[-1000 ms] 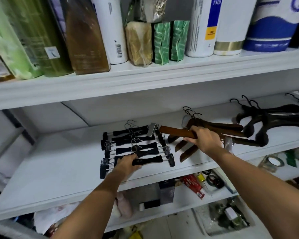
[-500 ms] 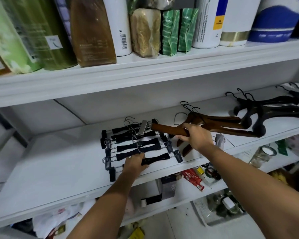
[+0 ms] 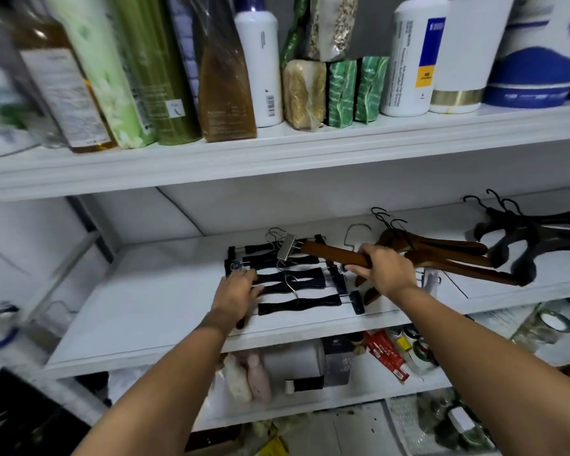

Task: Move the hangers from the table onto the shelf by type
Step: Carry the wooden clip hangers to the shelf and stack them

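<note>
right grip (image 3: 380, 269) curls round a brown wooden clip hanger (image 3: 329, 253), hiding its middle; left grip (image 3: 239, 291), fingers straight, rests on black clip hangers (image 3: 297, 281) just beside.

Soft, even indoor light, weak shadows. Sharpest around the left hand (image 3: 237, 291) and right hand (image 3: 385, 271); motion blur smears the bottles (image 3: 0, 93) far left of them; the shelf edge (image 3: 277, 159) above bows, wide-angle.

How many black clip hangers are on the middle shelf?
5 black clip hangers, overlapping in one pile on the middle shelf, stepped back to front. The left hand rests on their left ends, so others may be hidden.
</note>
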